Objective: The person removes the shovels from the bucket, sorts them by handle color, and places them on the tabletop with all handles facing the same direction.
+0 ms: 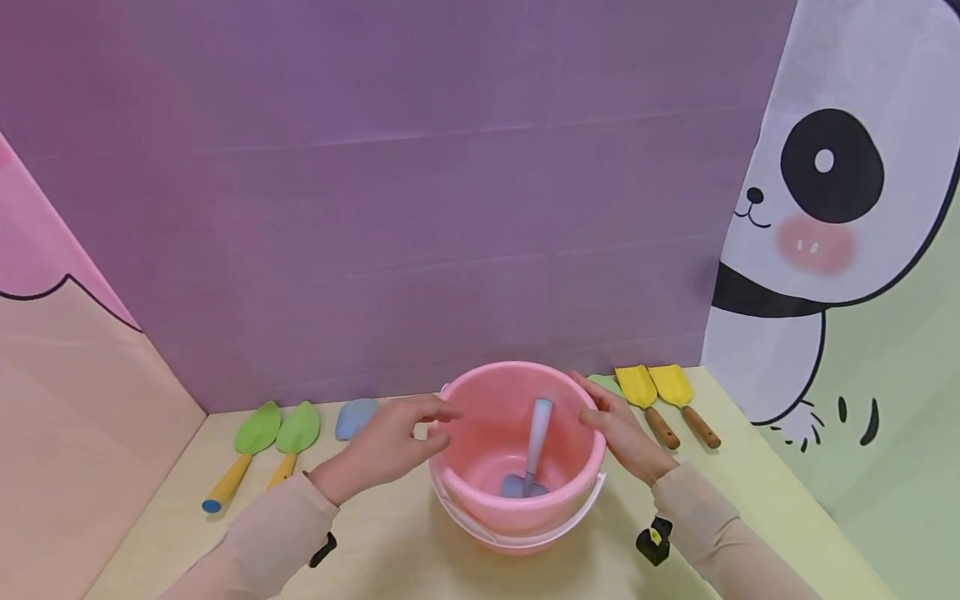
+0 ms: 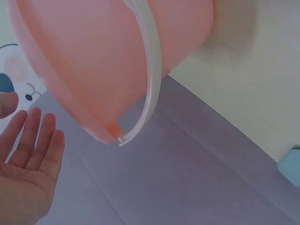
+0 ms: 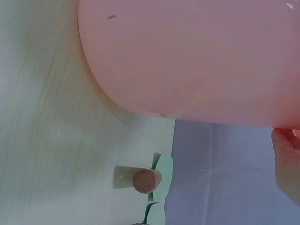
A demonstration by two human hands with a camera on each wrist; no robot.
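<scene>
A pink bucket (image 1: 491, 429) with a pale handle stands upright on the table, its mouth tilted toward the head camera. Inside it leans a small shovel (image 1: 537, 433) with a whitish grip and a blue-grey blade at the bottom. My right hand (image 1: 626, 433) grips the right rim, thumb over the inside and fingers outside; the right wrist view catches part of that hand (image 3: 288, 164) at the bucket's edge. At the left rim hovers my left hand (image 1: 397, 433), fingers loosely spread. The left wrist view shows its fingers (image 2: 35, 140) apart from the pink wall.
Two green shovels (image 1: 257, 429) with yellow handles lie at the table's left. A blue blade (image 1: 356, 417) shows behind the left hand. Two yellow shovels (image 1: 637, 387) with wooden handles lie on the right, beside a partly hidden green blade (image 1: 606, 384). A purple backdrop (image 1: 450, 208) closes off the back.
</scene>
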